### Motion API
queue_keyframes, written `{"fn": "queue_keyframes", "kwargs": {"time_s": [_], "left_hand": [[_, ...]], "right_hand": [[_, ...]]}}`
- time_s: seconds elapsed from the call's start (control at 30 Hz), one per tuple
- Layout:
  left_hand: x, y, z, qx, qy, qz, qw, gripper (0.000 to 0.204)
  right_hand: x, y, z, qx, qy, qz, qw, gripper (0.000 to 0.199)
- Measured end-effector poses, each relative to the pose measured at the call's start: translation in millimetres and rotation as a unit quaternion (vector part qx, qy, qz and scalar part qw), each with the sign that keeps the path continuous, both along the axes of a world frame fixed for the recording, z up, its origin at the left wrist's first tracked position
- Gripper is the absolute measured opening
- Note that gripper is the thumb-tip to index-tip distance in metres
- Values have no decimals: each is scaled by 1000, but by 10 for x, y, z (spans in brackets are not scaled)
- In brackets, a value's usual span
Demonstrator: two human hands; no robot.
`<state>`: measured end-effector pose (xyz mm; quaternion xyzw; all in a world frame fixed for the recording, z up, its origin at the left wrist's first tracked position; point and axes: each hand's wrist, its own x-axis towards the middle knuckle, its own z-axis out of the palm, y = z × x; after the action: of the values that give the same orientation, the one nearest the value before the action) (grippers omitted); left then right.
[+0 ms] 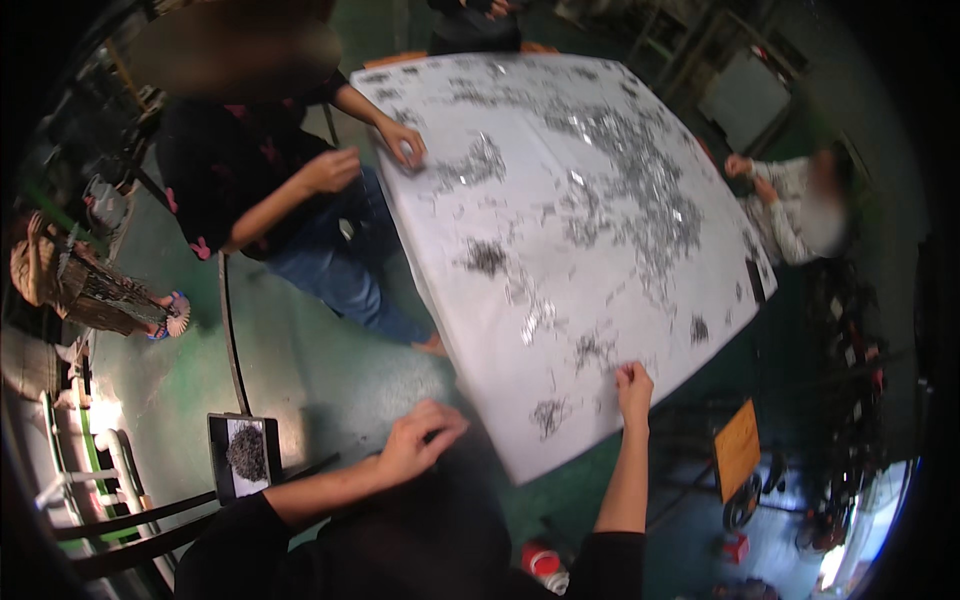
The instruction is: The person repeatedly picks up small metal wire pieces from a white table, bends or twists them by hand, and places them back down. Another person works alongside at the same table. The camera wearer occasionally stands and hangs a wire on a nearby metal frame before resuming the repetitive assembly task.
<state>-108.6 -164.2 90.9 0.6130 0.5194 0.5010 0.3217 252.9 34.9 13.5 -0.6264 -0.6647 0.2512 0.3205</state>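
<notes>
A white-covered table (500,400) is strewn with small thin metal pieces (640,170), too small to name exactly. My right hand (632,388) is over its near right part, thumb and fingertips pinched together. What the pinch holds, if anything, is too small to see. My left hand (420,438) hovers off the table's near left edge, fingers curled toward the thumb; nothing I can name shows in it. Between my hands and the scattered pieces lie small dark heaps, one (548,416) close to the near corner and another (592,350) left of my right hand.
A co-worker in black (250,190) has both hands at the left edge. Another in a light top (800,200) sits at the right, and a third (475,25) stands at the far end. A black tray (215,450) with a dark heap stands at lower left.
</notes>
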Motion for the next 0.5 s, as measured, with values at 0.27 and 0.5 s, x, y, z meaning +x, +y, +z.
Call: {"fn": "queue_keyframes", "kwargs": {"time_s": [0.27,0.5], "left_hand": [[-184,-54,41,12,32,-28,999,14],[-242,-165,19,-6,-22,-47,999,18]], "right_hand": [[-1288,-1532,684,-132,379,-23,916,14],[-2151,-2207,898,-194,538,-33,820,9]]}}
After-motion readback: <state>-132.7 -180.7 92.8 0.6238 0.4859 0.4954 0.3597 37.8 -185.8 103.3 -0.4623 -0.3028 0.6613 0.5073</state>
